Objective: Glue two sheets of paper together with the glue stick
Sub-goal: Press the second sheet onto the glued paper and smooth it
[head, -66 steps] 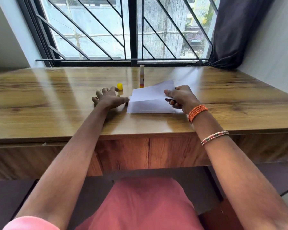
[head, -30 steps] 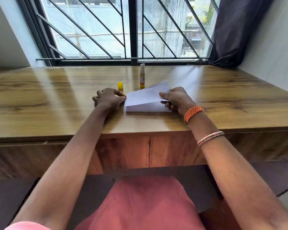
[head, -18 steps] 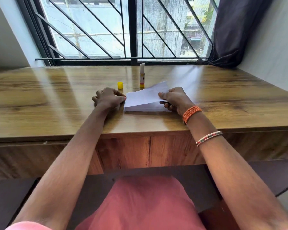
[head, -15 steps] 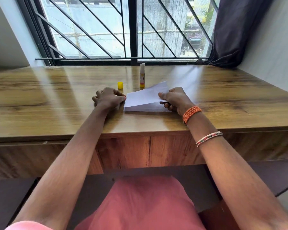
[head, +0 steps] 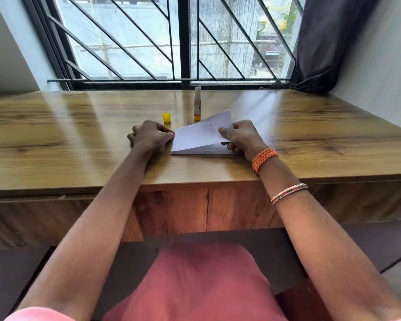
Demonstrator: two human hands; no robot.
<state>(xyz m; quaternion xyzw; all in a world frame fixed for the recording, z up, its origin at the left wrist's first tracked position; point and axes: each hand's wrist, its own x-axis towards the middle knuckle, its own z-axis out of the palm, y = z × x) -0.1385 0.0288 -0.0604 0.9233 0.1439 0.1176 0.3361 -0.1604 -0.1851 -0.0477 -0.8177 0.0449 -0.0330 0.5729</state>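
Since two seconds back, both hands and the paper had slid slightly left and toward me, away from the yellow cap (head: 166, 117). Nearest me, the wooden desk (head: 79, 158) edge; on it, my right hand (head: 242, 137) pinched the top sheet (head: 202, 132) at its right edge, lifting it — the lower sheet (head: 206, 150) lay flat beneath. My left hand (head: 149, 136) rested with fingers curled, its thumb touching the paper's left corner (whether it pinched anything, I could not tell). Farther off stood the uncapped glue stick (head: 197, 104), upright, just behind the paper — the cap to its left.
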